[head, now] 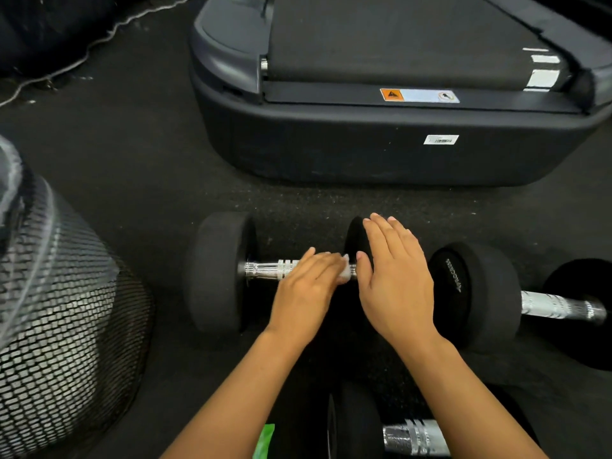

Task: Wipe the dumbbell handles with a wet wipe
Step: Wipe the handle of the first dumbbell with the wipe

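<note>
A black dumbbell (218,273) lies on the dark rubber floor, its chrome handle (268,270) running left to right. My left hand (304,289) presses a white wet wipe (344,274) onto the right part of that handle. My right hand (394,279) rests flat with fingers apart on the dumbbell's right head, mostly hiding it. A second dumbbell (477,293) lies to the right with its chrome handle (559,308) exposed. A third dumbbell's handle (414,437) shows at the bottom edge between my forearms.
The black base of a treadmill (381,144) stands just behind the dumbbells. A black mesh bin lined with clear plastic (59,319) sits at the left. A green packet (265,440) peeks out at the bottom beside my left forearm.
</note>
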Demonstrator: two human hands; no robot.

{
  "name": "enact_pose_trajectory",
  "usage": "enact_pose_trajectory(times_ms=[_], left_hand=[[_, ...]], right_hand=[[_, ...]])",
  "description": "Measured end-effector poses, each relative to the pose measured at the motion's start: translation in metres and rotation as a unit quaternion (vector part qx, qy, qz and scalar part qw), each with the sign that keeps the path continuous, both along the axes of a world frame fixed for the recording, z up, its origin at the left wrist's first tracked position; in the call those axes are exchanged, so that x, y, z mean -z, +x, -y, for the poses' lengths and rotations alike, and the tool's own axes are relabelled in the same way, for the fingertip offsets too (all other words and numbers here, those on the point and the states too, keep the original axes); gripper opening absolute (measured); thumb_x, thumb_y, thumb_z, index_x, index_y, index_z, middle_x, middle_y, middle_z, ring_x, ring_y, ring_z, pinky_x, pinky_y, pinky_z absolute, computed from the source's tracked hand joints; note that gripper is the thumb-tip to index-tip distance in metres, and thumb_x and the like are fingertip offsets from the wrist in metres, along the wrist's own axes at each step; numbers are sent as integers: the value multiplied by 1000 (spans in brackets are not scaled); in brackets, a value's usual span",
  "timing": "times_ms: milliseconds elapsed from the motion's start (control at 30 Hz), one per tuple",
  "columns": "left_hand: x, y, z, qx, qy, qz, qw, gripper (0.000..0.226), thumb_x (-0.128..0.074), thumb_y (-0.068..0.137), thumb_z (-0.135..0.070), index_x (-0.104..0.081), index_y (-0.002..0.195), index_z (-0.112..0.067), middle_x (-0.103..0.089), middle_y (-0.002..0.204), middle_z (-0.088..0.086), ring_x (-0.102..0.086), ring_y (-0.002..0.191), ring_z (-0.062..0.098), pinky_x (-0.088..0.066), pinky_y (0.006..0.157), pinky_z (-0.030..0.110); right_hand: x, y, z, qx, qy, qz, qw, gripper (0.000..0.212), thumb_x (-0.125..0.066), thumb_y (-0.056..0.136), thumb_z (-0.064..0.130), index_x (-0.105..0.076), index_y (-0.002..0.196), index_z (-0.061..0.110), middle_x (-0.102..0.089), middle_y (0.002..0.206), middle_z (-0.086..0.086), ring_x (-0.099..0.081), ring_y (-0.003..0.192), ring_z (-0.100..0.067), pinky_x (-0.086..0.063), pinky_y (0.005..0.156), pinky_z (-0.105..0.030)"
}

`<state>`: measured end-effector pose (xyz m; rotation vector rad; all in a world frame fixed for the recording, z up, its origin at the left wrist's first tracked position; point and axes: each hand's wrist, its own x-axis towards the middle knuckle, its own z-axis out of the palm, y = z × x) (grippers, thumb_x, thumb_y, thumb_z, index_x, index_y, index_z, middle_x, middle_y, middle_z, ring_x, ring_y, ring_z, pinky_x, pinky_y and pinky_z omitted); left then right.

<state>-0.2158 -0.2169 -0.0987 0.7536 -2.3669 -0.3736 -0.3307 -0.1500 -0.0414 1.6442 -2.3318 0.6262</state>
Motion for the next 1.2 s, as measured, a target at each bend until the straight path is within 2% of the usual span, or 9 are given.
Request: enact_pose_trajectory(times_ms=[133, 233, 400, 600, 667, 800, 933, 1067, 1200], left_hand=[[-3, 0, 2, 27, 14, 18, 999, 34, -47, 86, -22, -65, 112, -8, -67, 110, 3, -59, 106, 13, -33, 106, 32], [-3, 19, 7, -19, 3, 15, 1000, 35, -48, 87, -28, -65, 113, -12, -67, 112, 0, -59, 108, 9, -35, 105, 31], [-11, -4, -1, 15, 41, 40, 998, 28, -62, 84, -15, -65, 112, -8, -67, 110, 4, -61, 105, 15, -25, 109, 25], [-29, 21, 8, 43, 57, 98, 993, 40, -54, 93, -15, -50, 133, -15, -51, 137, 4, -43, 128, 14, -9, 112, 19], [-37, 27, 5, 30, 54, 103, 993, 40, -55, 92, -14, -50, 133, -15, -53, 134, 4, -46, 126, 17, -14, 112, 22], [-58, 43, -4, -22, 113, 87, 990, 57, -55, 92, -21, -29, 143, -28, -47, 140, -1, -35, 134, 17, -29, 108, 31], [-77, 59, -15, -18, 105, 68, 992, 74, -56, 91, -27, -1, 139, -40, -51, 132, 1, -47, 123, 14, -42, 96, 30], [-85, 70, -15, -32, 102, 82, 991, 80, -62, 86, -29, -5, 143, -35, -56, 127, 2, -54, 115, 13, -46, 92, 32], [-92, 93, -6, -120, -77, 175, 974, 86, -72, 69, -48, -35, 141, -18, -50, 136, 7, -43, 129, 23, -31, 106, 41]], right_hand=[[-2, -1, 0, -7, 2, 1, 1000, 50, -33, 91, 30, -48, 132, 6, -50, 136, -8, -39, 131, -24, -20, 110, -33], [-2, -1, -1, -13, 7, -4, 1000, 50, -32, 91, 29, -48, 132, 5, -50, 136, -10, -40, 130, -26, -23, 109, -35], [-3, 0, -2, -13, 13, 9, 1000, 48, -34, 91, 27, -48, 131, 4, -50, 136, -11, -40, 130, -26, -21, 110, -35], [-14, -6, -7, -68, 37, 78, 994, 49, -44, 96, 28, -35, 141, 11, -36, 146, -6, -23, 139, -20, -12, 115, -33], [-20, -3, -13, -85, 22, 97, 991, 47, -50, 94, 26, -40, 138, 13, -34, 147, -4, -19, 140, -18, -14, 115, -34], [-28, 26, -28, -105, -30, 92, 990, 27, -68, 80, 11, -65, 107, 9, -55, 121, -6, -44, 119, -20, -45, 95, -38], [-28, 50, -20, -107, 4, 130, 986, 28, -64, 85, 17, -63, 112, 14, -52, 119, -1, -44, 111, -15, -49, 83, -31], [-30, 56, -8, -145, -16, 116, 982, 15, -62, 85, 14, -67, 99, 12, -56, 109, 0, -48, 101, -15, -49, 78, -31], [-22, 55, 6, -141, 26, 98, 985, 17, -60, 85, 8, -61, 102, 9, -55, 109, -3, -51, 97, -16, -48, 80, -29]])
